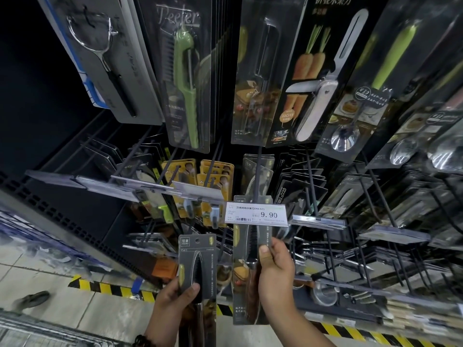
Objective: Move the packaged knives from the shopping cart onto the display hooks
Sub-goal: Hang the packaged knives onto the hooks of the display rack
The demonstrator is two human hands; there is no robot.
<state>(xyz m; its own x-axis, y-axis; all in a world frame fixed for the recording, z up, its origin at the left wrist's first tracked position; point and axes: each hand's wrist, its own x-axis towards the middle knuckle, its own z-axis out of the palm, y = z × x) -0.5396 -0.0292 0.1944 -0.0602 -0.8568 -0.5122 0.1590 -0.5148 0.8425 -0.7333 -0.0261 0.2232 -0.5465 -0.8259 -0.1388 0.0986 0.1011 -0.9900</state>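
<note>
left hand: grips a grey packaged fruit knife by its lower half, upright, clear of the hooks
right hand: thumb pinches second packaged knife, its top behind the 9.90 price tag
hook: black, runs to that tag
cart rim: near left corner

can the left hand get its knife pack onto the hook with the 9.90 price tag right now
Probably not yet: the right hand holds another grey packaged knife at that black hook, blocking the left hand and its grey knife pack.
</note>
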